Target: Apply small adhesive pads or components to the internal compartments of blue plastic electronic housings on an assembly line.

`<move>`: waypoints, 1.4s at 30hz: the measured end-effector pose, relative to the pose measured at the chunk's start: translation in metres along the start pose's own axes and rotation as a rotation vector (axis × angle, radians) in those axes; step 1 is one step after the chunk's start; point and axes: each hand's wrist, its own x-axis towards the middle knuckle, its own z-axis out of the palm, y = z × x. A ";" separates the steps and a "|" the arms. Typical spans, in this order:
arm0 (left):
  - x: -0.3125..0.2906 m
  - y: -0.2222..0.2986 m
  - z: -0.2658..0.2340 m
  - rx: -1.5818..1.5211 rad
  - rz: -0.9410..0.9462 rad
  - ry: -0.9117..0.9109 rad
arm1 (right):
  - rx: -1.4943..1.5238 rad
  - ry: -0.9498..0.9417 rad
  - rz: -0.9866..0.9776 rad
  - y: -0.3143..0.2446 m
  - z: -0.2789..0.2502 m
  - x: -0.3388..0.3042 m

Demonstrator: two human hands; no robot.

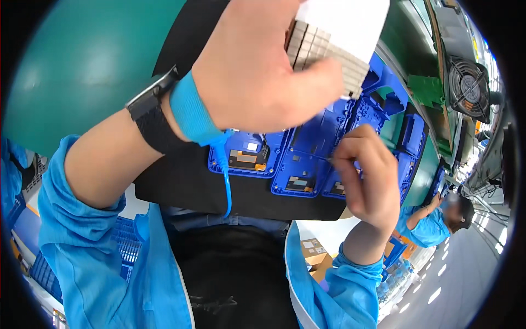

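My left hand (pixel 257 77) is closed on a white sheet (pixel 353 22) that carries rows of small grey-beige square pads (pixel 312 46). Its thumb lies across the pads, while the other fingers are partly hidden. A blue strap with a cord circles that wrist, beside a black watch. Below and to the right, my right hand (pixel 372 172) is curled with fingertips pinched together above the blue plastic housings (pixel 298 181). Whatever sits in that pinch is too small to make out. Another blue housing (pixel 246 168) with a flat circuit part lies under my left wrist.
The housings rest on a black mat (pixel 181 183) over a green table (pixel 98 71). More blue parts (pixel 413 134) stand at the right. A black fan (pixel 468 88) is farther right. A person in blue (pixel 427 222) works at the far right, and a cardboard box (pixel 313 251) sits below.
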 end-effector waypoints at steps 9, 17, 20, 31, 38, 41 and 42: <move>0.025 0.043 -0.013 -0.113 -0.828 -0.141 | -0.148 -0.246 0.037 -0.004 0.003 0.015; -0.008 0.005 -0.004 -0.082 -0.120 -0.031 | -0.217 -0.356 -0.034 -0.011 0.011 0.025; -0.010 0.008 -0.003 0.183 -0.070 -0.095 | -0.248 -0.391 -0.040 -0.011 0.010 0.027; 0.006 0.036 -0.007 0.547 -0.172 -0.176 | -0.305 -0.451 -0.049 -0.015 0.009 0.035; 0.006 0.037 -0.008 0.549 -0.180 -0.184 | -0.339 -0.328 -0.026 -0.016 0.013 0.026; 0.007 0.039 -0.007 0.550 -0.194 -0.183 | -0.346 -0.278 -0.028 -0.011 0.017 0.019; 0.008 0.040 -0.006 0.549 -0.198 -0.184 | -0.347 -0.247 -0.033 -0.009 0.018 0.017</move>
